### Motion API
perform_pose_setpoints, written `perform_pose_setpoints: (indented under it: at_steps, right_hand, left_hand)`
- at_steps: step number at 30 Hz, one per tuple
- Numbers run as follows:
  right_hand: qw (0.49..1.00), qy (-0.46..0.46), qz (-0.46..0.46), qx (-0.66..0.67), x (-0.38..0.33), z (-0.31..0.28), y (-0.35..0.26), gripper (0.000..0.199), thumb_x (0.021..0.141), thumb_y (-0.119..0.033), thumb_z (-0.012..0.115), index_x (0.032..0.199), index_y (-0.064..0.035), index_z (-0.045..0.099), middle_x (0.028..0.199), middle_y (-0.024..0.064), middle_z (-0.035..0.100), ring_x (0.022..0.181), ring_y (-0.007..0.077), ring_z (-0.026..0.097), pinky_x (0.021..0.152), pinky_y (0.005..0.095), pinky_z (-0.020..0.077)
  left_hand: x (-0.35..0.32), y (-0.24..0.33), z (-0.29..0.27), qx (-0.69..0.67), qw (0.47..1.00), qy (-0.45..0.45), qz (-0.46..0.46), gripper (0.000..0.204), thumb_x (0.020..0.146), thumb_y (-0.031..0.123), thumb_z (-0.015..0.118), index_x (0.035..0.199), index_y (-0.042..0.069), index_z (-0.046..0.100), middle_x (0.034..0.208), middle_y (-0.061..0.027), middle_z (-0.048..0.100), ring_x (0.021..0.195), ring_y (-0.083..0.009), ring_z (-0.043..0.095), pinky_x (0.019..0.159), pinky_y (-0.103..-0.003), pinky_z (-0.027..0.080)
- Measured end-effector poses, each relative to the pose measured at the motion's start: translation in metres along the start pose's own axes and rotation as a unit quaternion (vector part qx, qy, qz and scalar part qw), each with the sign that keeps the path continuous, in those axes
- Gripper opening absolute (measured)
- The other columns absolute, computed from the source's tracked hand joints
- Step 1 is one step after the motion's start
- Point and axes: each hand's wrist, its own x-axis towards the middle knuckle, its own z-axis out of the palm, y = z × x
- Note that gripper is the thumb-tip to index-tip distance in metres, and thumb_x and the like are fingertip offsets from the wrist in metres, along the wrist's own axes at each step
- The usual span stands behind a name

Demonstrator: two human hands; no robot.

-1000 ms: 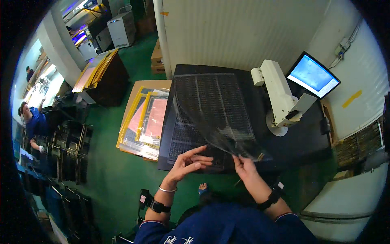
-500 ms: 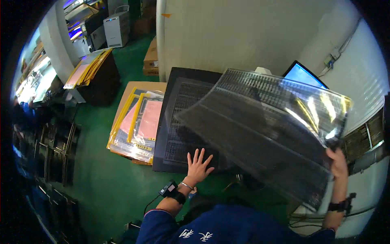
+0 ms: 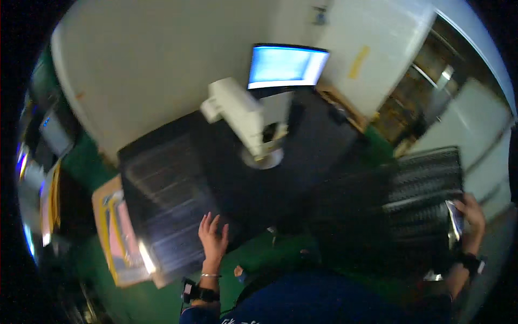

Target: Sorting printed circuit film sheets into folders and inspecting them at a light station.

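Observation:
My right hand grips the edge of a large, dark see-through film sheet with a fine printed pattern. The sheet hangs out to the right of the black table, and motion blurs its left part. Another patterned film sheet lies flat on the table's left side. By that sheet's near right edge is my left hand, its fingers apart and slightly bent, holding nothing. Whether it touches the sheet I cannot tell.
A white microscope-like device stands mid-table before a lit monitor. At the left, yellow-edged film sheets lie on cardboard beside the table. White walls close off the back, and a cabinet-like opening is at far right.
My view has turned right, bringing the device and whole monitor into sight. The held film sheet has swung right, away from the sheet on the table. My left hand's fingers have bent a little.

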Motion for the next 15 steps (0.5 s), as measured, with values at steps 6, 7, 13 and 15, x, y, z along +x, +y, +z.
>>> perform_pose_setpoints:
  at_steps: [6,7,13,15]
  right_hand:
    - [0.976,0.038,-0.082,-0.196,0.086,-0.005,0.151,0.034,0.079,-0.024,0.064,0.102,0.001,0.057,0.087,0.0112,0.058,0.081,0.0244,0.055,0.078,0.0333,0.0434]
    - [0.98,0.049,-0.052,-0.186,0.094,0.005,0.152,0.034,0.078,-0.019,0.065,0.104,0.0016,0.056,0.089,0.0124,0.06,0.084,0.0236,0.055,0.078,0.0342,0.0438]
    - [0.99,-0.062,-0.074,-0.098,0.202,0.0,0.276,0.031,0.078,-0.021,0.057,0.099,0.0015,0.058,0.09,0.0221,0.06,0.086,0.0348,0.058,0.077,0.0422,0.0439]
    - [0.986,-0.065,-0.054,-0.145,0.24,0.016,0.326,0.03,0.083,-0.019,0.055,0.106,0.0006,0.056,0.092,0.0203,0.061,0.087,0.0357,0.059,0.075,0.0432,0.046]
  left_hand:
    - [0.072,0.17,0.096,-0.236,0.962,-0.088,0.109,0.024,0.074,0.002,0.064,0.098,0.002,0.061,0.095,-0.0156,0.062,0.087,-0.0305,0.06,0.076,-0.036,0.048]
    - [0.075,0.201,0.115,-0.256,0.95,-0.131,0.125,0.024,0.074,0.001,0.064,0.097,0.001,0.061,0.09,-0.0153,0.063,0.08,-0.0298,0.061,0.072,-0.035,0.049]
    - [0.063,0.365,0.275,-0.242,0.921,-0.251,0.173,0.019,0.076,0.005,0.062,0.094,0.003,0.063,0.09,-0.0147,0.063,0.081,-0.0306,0.061,0.072,-0.036,0.049]
    - [0.062,0.416,0.323,-0.25,0.911,-0.265,0.193,0.018,0.076,0.007,0.062,0.094,0.004,0.063,0.09,-0.0142,0.063,0.082,-0.0311,0.061,0.072,-0.036,0.05]
